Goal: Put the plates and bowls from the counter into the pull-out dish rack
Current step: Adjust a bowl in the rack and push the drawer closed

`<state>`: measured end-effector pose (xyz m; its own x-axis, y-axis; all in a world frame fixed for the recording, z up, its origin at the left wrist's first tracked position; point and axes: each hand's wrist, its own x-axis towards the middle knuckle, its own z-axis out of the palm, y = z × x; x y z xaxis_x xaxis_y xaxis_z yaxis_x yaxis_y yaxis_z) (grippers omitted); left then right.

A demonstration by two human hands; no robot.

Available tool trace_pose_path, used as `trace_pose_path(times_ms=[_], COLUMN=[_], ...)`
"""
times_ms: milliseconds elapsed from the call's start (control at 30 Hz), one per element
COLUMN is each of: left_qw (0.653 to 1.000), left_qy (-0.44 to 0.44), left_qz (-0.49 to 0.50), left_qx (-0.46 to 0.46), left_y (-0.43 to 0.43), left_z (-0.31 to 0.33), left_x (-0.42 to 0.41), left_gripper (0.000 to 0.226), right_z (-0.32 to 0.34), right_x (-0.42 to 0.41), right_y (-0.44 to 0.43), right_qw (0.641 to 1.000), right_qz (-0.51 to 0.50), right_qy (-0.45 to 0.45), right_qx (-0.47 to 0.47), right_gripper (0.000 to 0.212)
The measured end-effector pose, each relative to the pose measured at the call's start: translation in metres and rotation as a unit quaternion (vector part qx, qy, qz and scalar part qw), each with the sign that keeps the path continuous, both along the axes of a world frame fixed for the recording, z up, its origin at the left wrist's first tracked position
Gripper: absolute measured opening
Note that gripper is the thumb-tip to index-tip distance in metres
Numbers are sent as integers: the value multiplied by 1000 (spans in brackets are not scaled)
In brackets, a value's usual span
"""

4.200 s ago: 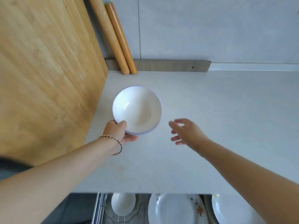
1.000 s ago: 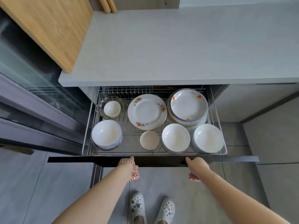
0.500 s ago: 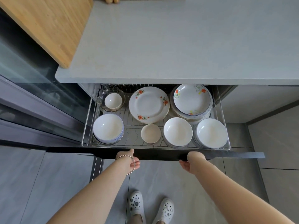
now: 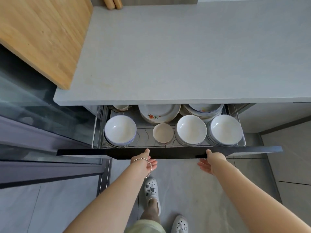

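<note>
Half the floral plates (image 4: 158, 113) at the back of the dish rack (image 4: 146, 137) hid under the counter (image 4: 185, 56); bowls (image 4: 191, 129) sat in front. My left hand (image 4: 144, 159) and right hand (image 4: 212, 161) pressed the drawer front (image 4: 176, 153), fingers uncurled, thumbs on its top edge, gripping nothing

The bowl stacks (image 4: 191, 129) are showing white, the small bowl (image 4: 163, 132) beige. The plate (image 4: 158, 113) is wearing an orange flower print; the drawer front (image 4: 176, 153) is showing black.
</note>
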<state>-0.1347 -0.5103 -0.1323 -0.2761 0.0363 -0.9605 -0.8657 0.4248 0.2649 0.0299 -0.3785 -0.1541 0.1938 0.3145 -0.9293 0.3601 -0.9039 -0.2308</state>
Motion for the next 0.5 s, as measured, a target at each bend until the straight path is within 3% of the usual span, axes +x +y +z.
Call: trace_pose_path(times_ms=[200,300,433,500], left_qw=[1000,998,979,965], left_qy=[-21,-46,-92,-67], left_qz=[-4,-34,-184,-254], left_qx=[3,-6,1,21], left_y=[17,19,26,35], left_z=[4,5,15,24], left_x=[-18,-24,-39,-55], left_gripper=[45,36,41,36], right_z=[5,13,24,33], right_x=[-19,-24,-28,-47], right_y=[16,20,29,34], right_qw=[998,994,973,963], right_qz=[23,76,194,246], right_qy=[-48,-75,-107,-77], right_qx=[-33,-38,-58,-76], right_gripper=[34,38,33,34])
